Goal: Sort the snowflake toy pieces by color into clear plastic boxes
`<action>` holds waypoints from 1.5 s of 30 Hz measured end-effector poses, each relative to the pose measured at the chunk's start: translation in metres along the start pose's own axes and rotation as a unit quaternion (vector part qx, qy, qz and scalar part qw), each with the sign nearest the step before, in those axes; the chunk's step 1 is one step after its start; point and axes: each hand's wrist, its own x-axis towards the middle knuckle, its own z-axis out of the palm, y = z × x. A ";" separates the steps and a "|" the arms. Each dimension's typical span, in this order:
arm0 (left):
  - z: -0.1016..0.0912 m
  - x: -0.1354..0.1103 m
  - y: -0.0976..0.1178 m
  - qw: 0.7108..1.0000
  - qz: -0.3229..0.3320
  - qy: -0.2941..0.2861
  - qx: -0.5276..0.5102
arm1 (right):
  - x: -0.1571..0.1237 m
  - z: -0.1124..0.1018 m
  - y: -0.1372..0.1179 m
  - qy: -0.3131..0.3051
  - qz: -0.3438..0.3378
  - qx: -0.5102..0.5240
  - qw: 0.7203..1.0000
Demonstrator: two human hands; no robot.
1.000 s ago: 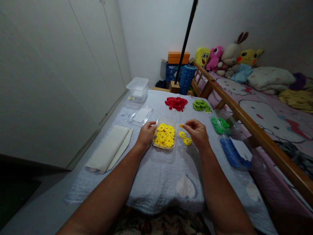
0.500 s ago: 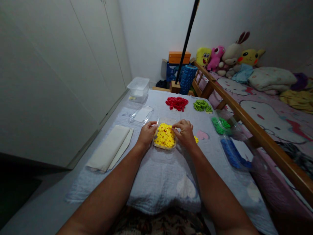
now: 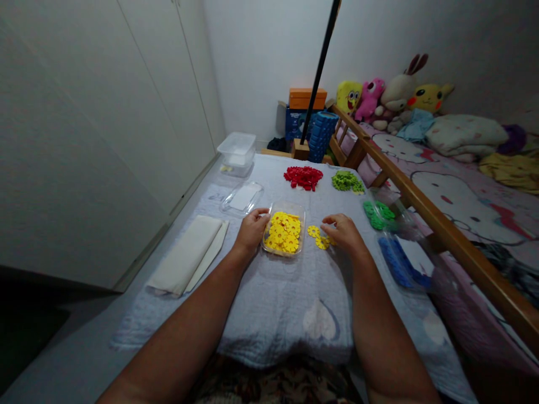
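Note:
A clear plastic tray full of yellow flower-shaped pieces sits mid-blanket. My left hand grips the tray's left rim with curled fingers. My right hand lies just right of the tray, fingers bent down onto a few loose yellow pieces on the blanket. Whether a piece is pinched in the fingers is hidden.
Red pieces and light green pieces lie in piles farther back. Dark green pieces and blue pieces sit in clear trays at right, beside a wooden bed rail. Empty clear containers and a folded cloth lie left.
My right hand was over the tray half a second ago; it has moved right, back down to the loose yellow pieces. The left hand has stayed on the tray.

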 end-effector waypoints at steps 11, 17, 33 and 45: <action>-0.001 0.001 -0.002 1.000 0.002 0.003 0.013 | -0.008 0.004 -0.031 -0.080 0.006 -0.133 0.988; 0.000 0.001 -0.001 1.000 0.005 0.005 0.011 | -0.004 0.004 -0.021 -0.074 0.009 0.017 0.997; 0.000 0.002 -0.002 1.000 0.007 0.002 0.010 | -0.018 0.015 -0.072 0.068 -0.146 0.248 0.955; -0.002 0.006 -0.007 1.000 0.004 -0.009 0.000 | -0.025 0.036 -0.095 0.006 -0.129 0.151 0.980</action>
